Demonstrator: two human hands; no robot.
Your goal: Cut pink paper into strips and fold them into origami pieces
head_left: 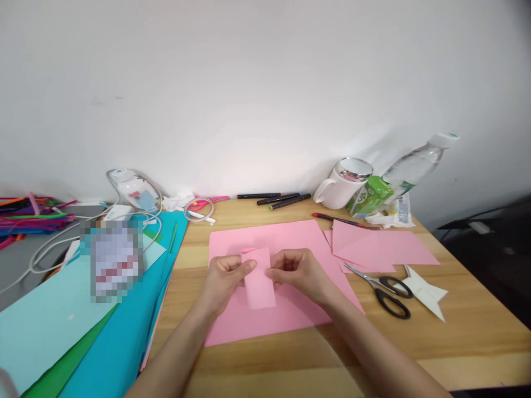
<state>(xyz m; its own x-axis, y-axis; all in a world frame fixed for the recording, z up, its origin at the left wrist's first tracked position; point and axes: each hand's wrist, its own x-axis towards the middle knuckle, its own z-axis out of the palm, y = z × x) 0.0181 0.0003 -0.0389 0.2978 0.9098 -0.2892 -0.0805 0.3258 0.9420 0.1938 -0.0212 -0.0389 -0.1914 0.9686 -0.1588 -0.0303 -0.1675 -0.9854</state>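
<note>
Between my two hands is a folded strip of pink paper (pixel 260 284), held upright with a layer curling at its top edge. My left hand (pixel 226 279) pinches its left side, thumb on the front. At the right edge my right hand (pixel 296 273) grips it between thumb and fingers; some fingertips are hidden behind the paper. Beneath them a large pink sheet (pixel 290 315) lies on the wooden table (pixel 415 354). Black-handled scissors (pixel 384 290) rest to the right, blades partly apart, beside cut pink paper pieces (pixel 373 249).
A white cut-out (pixel 425 293) lies by the scissors. Along the wall are markers (pixel 284 199), a white mug (pixel 344 185), a green box (pixel 371 196) and a tilted bottle (pixel 418 160). Coloured sheets (pixel 112 342), a cable (pixel 39 260) and a white bottle (pixel 139 190) occupy the left.
</note>
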